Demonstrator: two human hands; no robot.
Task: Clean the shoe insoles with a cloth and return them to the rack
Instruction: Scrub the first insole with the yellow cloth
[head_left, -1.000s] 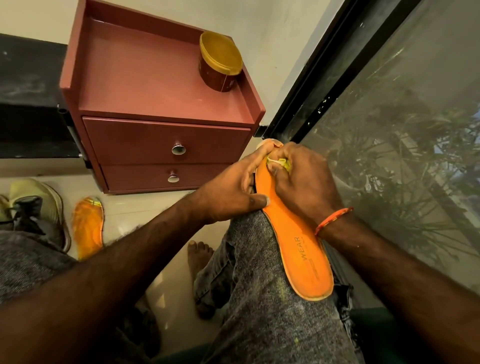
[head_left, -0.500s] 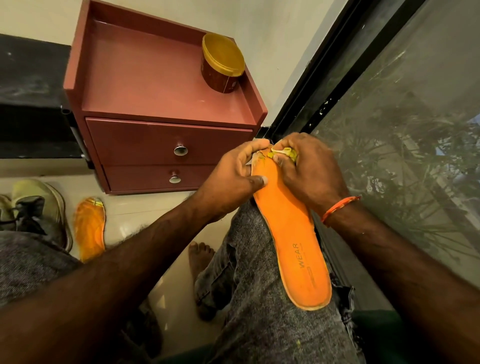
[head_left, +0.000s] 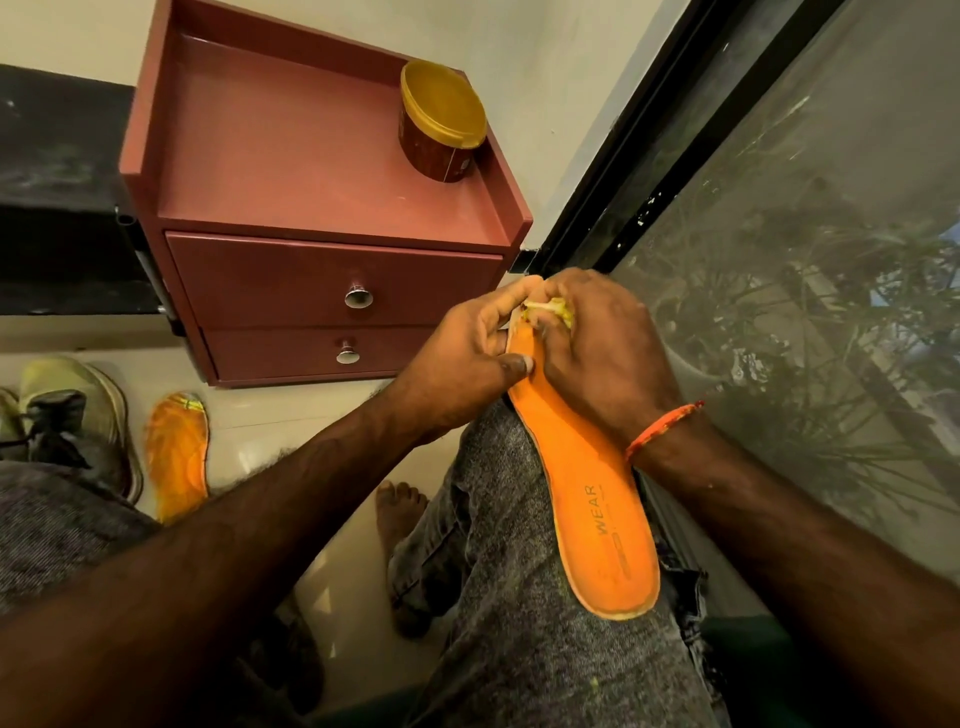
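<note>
An orange insole (head_left: 587, 493) printed "WEAR" lies lengthwise on my right knee, heel end toward me. My left hand (head_left: 462, 364) grips its toe end, thumb pressed on the orange top. My right hand (head_left: 602, 353) is closed around a small yellowish cloth (head_left: 556, 314) and presses it on the toe end. A second orange insole (head_left: 176, 457) lies on the pale floor at the left, beside a light green shoe (head_left: 78, 415).
A dark red two-drawer cabinet (head_left: 332, 280) stands ahead with a gold-lidded jar (head_left: 441, 124) on its top. A black-framed glass door (head_left: 779, 234) runs along the right. My bare foot (head_left: 400, 514) rests on the floor tiles.
My right hand with the cloth has slid from the forefoot up to the tip of the insole. My left hand has kept its grip there.
</note>
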